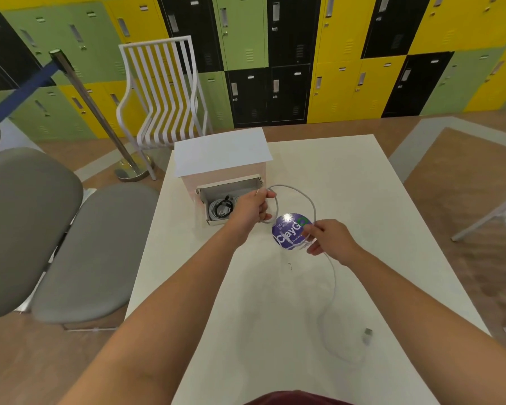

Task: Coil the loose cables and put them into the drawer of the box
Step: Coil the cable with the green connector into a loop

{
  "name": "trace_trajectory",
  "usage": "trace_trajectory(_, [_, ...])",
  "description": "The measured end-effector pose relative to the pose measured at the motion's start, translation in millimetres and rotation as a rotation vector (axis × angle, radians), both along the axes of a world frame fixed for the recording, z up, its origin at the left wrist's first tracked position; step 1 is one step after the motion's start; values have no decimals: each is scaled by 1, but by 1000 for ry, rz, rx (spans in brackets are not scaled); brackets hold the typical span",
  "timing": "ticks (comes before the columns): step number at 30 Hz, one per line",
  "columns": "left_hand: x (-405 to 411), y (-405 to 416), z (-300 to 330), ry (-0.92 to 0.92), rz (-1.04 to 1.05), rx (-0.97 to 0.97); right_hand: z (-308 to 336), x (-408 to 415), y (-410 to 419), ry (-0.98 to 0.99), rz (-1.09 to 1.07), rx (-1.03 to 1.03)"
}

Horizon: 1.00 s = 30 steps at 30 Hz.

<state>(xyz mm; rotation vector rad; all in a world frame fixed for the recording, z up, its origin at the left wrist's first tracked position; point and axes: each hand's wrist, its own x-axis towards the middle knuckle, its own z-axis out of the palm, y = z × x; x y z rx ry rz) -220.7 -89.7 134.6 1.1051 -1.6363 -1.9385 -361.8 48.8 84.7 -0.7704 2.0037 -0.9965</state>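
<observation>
A white cable point(312, 203) arcs above the white table point(348, 176). My left hand point(253, 207) grips a small coil of it beside the drawer. My right hand point(329, 236) pinches the cable a little further along, over the blue round sticker point(287, 232). The loose tail runs toward me and ends in a USB plug point(367, 335) lying on the table. The small white box point(222, 154) stands at the table's far left, its drawer point(231, 185) pulled open. Inside the drawer lies a coiled black and white cable point(221, 207).
Grey padded seats point(70, 244) line the table's left side. A white slatted chair point(161, 95) and a metal barrier post point(100, 118) stand behind the box. Coloured lockers fill the back wall. Another white chair frame point(494, 217) shows at the right edge.
</observation>
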Motion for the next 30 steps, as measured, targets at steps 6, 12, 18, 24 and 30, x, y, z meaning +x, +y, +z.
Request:
trace_trajectory(6, [2,4,-9,-25,5,9,1,2,2,45,-43,4])
trace_trajectory(12, [11,6,-11,82,13,143,6,-2,7,347,51,166])
trace_trajectory(18, [20,7,0,323,21,445,10,-7,6,287,-122,145])
trace_trajectory(24, [17,2,11,286,-68,470,28,-1,-2,153,-194,-189])
trace_trajectory(30, [16,-4,17,191,-49,347,53,8,-7,192,-310,-428])
